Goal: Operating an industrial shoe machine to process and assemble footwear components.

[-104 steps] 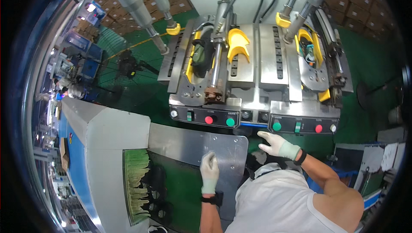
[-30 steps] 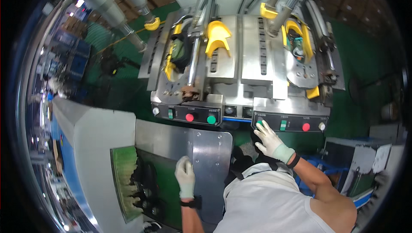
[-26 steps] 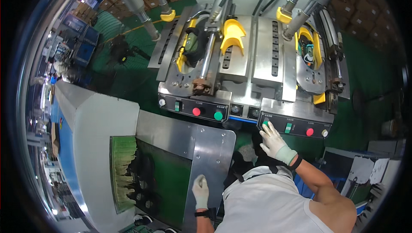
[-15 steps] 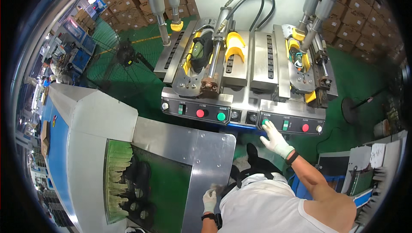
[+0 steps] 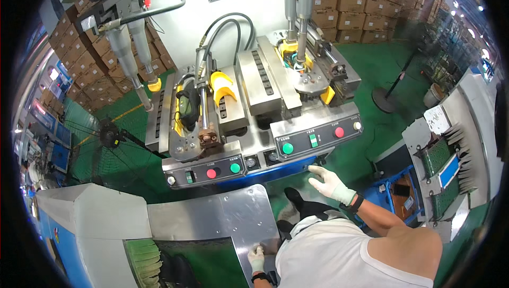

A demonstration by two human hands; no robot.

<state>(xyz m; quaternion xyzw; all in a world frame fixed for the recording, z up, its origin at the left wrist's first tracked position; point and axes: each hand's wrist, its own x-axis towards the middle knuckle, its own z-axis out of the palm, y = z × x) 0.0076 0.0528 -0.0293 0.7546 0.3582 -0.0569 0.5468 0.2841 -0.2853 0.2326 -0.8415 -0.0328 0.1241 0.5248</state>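
My right hand (image 5: 330, 186), in a white glove, hovers in front of the right control panel (image 5: 323, 135). Its fingers are apart and nothing is in them; the green button (image 5: 288, 148) is a little beyond. Low over the metal table (image 5: 207, 216), my gloved left hand (image 5: 256, 260) has its fingers curled together; whether they hold something is too small to make out. A dark shoe (image 5: 186, 105) sits in the press's left station beside a yellow curved pad (image 5: 223, 87). In the right station, metal rods and yellow pads (image 5: 289, 48) partly hide another item.
Left of me stands a white-and-blue housing (image 5: 106, 211) with green strips (image 5: 143, 261) hanging at its opening, dark shoes inside. A brush-fringed machine (image 5: 456, 155) and blue cart (image 5: 389, 198) flank my right. Fans (image 5: 110, 133) and stacked cartons (image 5: 366, 2) stand behind.
My right hand has come off the green button on the right panel and drawn back toward me. The view has swung to the right. My left hand stays low over the table.
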